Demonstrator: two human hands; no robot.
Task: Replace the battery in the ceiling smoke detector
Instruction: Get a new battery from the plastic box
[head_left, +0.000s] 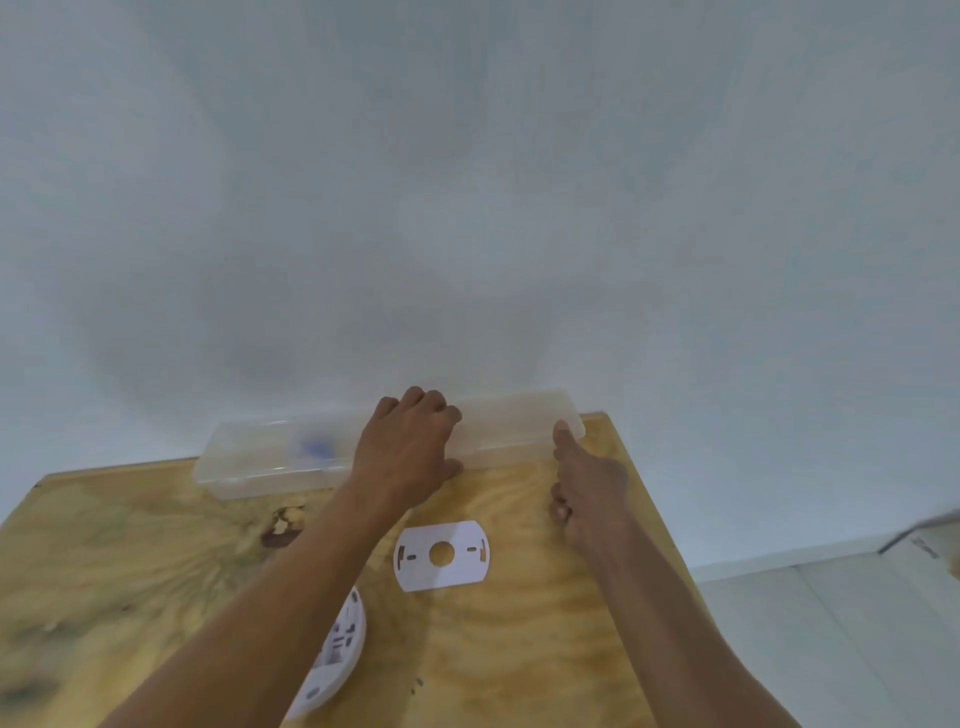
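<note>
A long clear plastic box (260, 457) with a lid lies along the far edge of the wooden table, against the wall; something blue shows blurred inside it. My left hand (408, 447) grips the box near its middle, fingers curled over the lid and thumb at the front. My right hand (584, 483) touches the box's right end with its extended index finger, the other fingers curled. A white flat mounting plate (442, 555) with a round hole lies in front of the hands. The white round smoke detector (332, 660) lies inside-up, partly hidden under my left forearm.
The plywood table (156, 571) has dark knots on its left part. A white wall rises behind it. To the right of the table lies a pale floor (831, 623) with a small object at the frame's right edge.
</note>
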